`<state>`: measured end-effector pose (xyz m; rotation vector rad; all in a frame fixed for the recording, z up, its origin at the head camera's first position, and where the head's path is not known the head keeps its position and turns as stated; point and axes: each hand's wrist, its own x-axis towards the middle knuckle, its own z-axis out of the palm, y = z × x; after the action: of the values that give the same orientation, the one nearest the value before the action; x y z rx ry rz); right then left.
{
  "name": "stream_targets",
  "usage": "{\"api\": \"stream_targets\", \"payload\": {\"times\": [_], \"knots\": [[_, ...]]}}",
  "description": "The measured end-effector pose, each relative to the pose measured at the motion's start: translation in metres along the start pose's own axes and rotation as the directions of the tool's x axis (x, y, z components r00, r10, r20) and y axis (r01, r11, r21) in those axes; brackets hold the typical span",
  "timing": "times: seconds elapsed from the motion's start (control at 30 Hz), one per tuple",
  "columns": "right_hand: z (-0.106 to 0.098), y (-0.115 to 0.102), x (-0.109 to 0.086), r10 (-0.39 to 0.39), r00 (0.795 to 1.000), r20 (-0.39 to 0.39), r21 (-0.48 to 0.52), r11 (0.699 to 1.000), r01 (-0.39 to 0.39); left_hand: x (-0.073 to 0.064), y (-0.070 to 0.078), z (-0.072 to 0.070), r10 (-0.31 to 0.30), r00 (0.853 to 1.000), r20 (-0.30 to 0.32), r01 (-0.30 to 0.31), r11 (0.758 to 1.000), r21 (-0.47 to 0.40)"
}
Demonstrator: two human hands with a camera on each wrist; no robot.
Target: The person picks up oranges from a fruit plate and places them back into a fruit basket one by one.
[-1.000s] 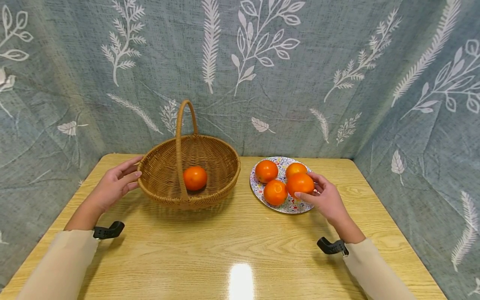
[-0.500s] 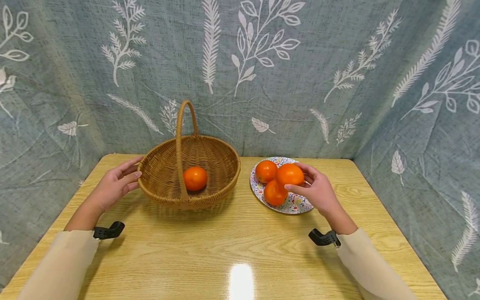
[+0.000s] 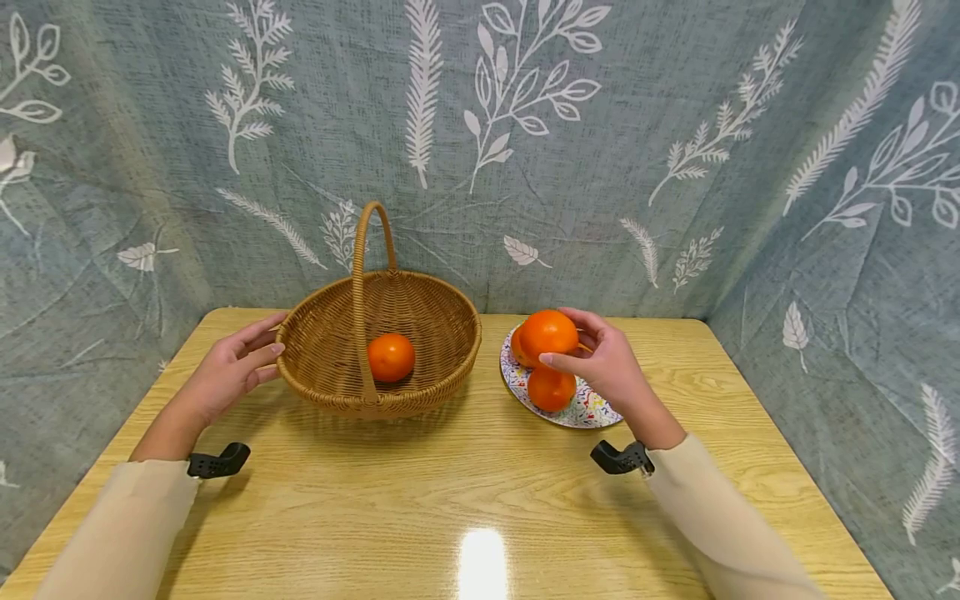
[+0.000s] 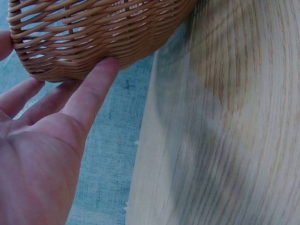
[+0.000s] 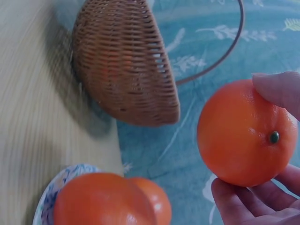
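My right hand [image 3: 603, 358] holds an orange [image 3: 549, 335] above the plate, gripped between thumb and fingers. In the right wrist view this orange [image 5: 246, 136] shows a small green stem mark. Below it, a patterned plate [image 3: 592, 408] bears another orange [image 3: 551, 390], with one more partly hidden behind the held fruit. My hand covers the plate's right part. At the left, my left hand [image 3: 232, 362] touches the rim and side of a wicker basket [image 3: 431, 321] with extended fingers. One orange [image 3: 391, 357] lies inside the basket. The left wrist view shows a fingertip [image 4: 110, 65] against the weave.
An arched handle [image 3: 358, 308] rises over the basket. The wooden table [image 3: 390, 500] extends in front, with a light reflection near its front. Blue-grey cloth [image 3: 450, 233] with white leaf prints hangs behind and at both sides.
My right hand has lifted the orange from the plate's right side and carried it left and slightly up. The left hand and the basket have not visibly moved.
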<state>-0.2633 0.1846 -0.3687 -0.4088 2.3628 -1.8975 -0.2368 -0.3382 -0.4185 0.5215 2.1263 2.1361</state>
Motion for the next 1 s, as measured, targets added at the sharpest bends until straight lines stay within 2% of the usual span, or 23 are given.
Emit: {"api": "stream_targets", "payload": {"times": [0.2,0.67,1.0], "knots": [[0.008,-0.006,0.008,-0.003,1.000,0.010,-0.011,1.000,0.003,0.000,0.000,0.001,-0.003,1.000,0.004,0.003,1.000,-0.015],[0.028,-0.013,0.027,-0.039,0.999,0.035,0.065,0.997,0.036,0.000,0.002,0.001,-0.016,1.000,-0.006,0.016,1.000,0.013],[0.043,-0.020,0.042,-0.057,0.996,0.064,0.054,0.997,0.053,0.001,-0.001,0.001,-0.007,1.000,-0.007,0.007,1.000,0.001]]}}
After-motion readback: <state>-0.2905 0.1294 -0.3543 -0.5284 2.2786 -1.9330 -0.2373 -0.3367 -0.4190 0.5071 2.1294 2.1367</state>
